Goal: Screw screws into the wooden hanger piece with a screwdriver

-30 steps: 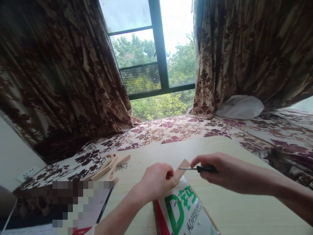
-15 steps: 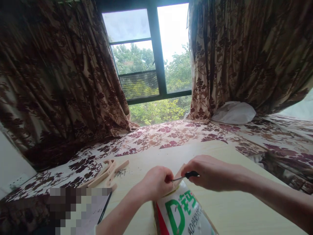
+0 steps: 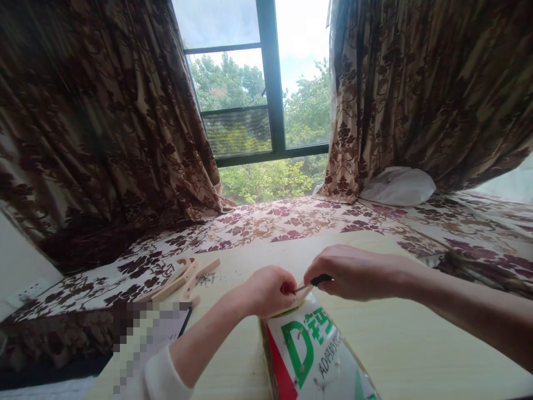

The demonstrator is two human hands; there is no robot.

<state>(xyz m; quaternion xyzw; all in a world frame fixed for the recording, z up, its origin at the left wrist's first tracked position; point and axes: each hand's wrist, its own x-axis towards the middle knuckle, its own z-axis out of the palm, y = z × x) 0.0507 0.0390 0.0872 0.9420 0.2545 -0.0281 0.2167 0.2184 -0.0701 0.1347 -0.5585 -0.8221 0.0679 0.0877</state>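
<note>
My right hand (image 3: 341, 272) is closed around the black handle of a screwdriver (image 3: 322, 279), whose thin metal shaft points left. At the shaft's tip, my left hand (image 3: 272, 290) has its fingers pinched together; what lies between them is too small to make out. A light wooden piece (image 3: 303, 291) shows between the two hands, above the top end of a white, red and green printed carton (image 3: 318, 355). The carton lies on the pale table (image 3: 225, 355), with green lettering facing up.
Curved wooden parts (image 3: 189, 280) lie at the table's left, beside a scatter of small dark screws (image 3: 207, 279). A partly pixelated flat device or sheet (image 3: 166, 328) is nearer. Beyond are a flowered cloth (image 3: 258, 222), a white bag (image 3: 397, 186), curtains and a window.
The view has tilted slightly, so the window and hands sit higher in the picture. More of my left sleeve shows. Both hands keep their places at the screwdriver.
</note>
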